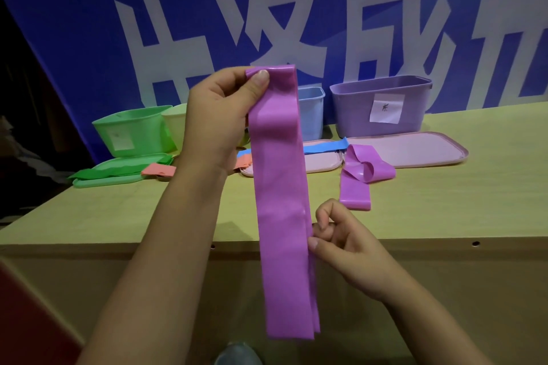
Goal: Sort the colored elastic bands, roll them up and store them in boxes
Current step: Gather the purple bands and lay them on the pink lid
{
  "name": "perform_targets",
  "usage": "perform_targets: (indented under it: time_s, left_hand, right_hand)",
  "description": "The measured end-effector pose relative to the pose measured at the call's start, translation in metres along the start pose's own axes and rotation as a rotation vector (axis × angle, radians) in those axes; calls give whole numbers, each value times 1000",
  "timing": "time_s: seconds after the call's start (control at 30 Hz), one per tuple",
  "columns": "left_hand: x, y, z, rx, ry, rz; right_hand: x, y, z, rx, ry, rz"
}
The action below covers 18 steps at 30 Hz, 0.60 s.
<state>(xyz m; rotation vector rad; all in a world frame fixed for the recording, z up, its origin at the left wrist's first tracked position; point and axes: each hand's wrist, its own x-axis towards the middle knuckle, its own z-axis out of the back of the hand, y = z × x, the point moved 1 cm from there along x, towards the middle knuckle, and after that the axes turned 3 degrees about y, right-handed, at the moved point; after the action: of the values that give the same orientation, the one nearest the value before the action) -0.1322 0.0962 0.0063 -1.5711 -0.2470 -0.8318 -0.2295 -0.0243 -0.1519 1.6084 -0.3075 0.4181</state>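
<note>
Pinching purple band [281, 187] top, left hand [219, 115] fingers, right hand [341, 240] fingers pinching its edge

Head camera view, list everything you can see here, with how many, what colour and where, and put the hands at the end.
held purple band: 1, purple, hanging in front of the table edge
loose purple band: 1, purple, lying twisted on the table beside the pink lid
blue band: 1, blue, across the smaller pink lid
salmon bands: at least 2 patches, salmon, either side of the left wrist
green box: 1, green, far left, paper label
pale yellow box: 1, partly hidden
blue box: 1, light blue, centre
purple box: 1, lilac, right, labelled
green lid: 1
pink lids: 2
table: 1, light wood
blue banner: 1, white characters
left hand: pinches the band's top
right hand: pinches the band's edge
</note>
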Motion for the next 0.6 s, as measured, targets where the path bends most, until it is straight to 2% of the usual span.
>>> perform_targets:
  time_s: [0.27, 0.6]
  left_hand:
    - [4, 17, -3, -20, -39, 111]
    - [5, 15, 3, -14, -81, 117]
  right_hand:
    - [-3, 11, -8, -81, -17, 83]
    - [2, 3, -10, -324, -90, 183]
